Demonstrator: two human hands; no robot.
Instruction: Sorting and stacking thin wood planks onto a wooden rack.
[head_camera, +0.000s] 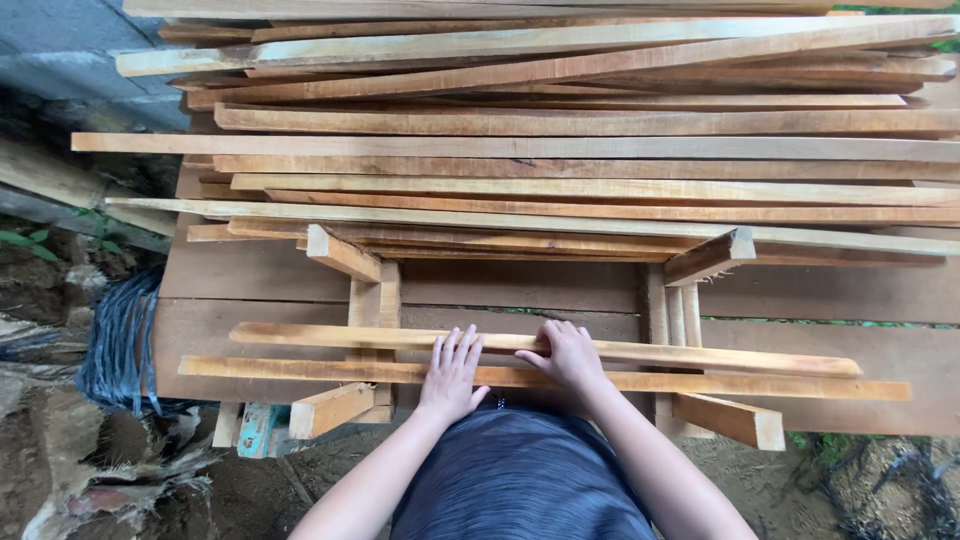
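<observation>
Two long thin wooden slats lie side by side across a wooden workbench (250, 290). The farther slat (700, 355) runs from left to right under my fingers. The nearer slat (300, 368) lies parallel, closer to me. My left hand (450, 375) rests flat with its fingers spread over both slats. My right hand (568, 355) presses on the farther slat with curled fingers. Neither hand lifts anything.
A big pile of long wooden slats (560, 150) covers the far half of the bench. Short angled wooden blocks (342, 253) (712, 257) (330, 408) (730, 420) form a jig around the two slats. A dark striped bag (118, 345) hangs at the left, over muddy ground.
</observation>
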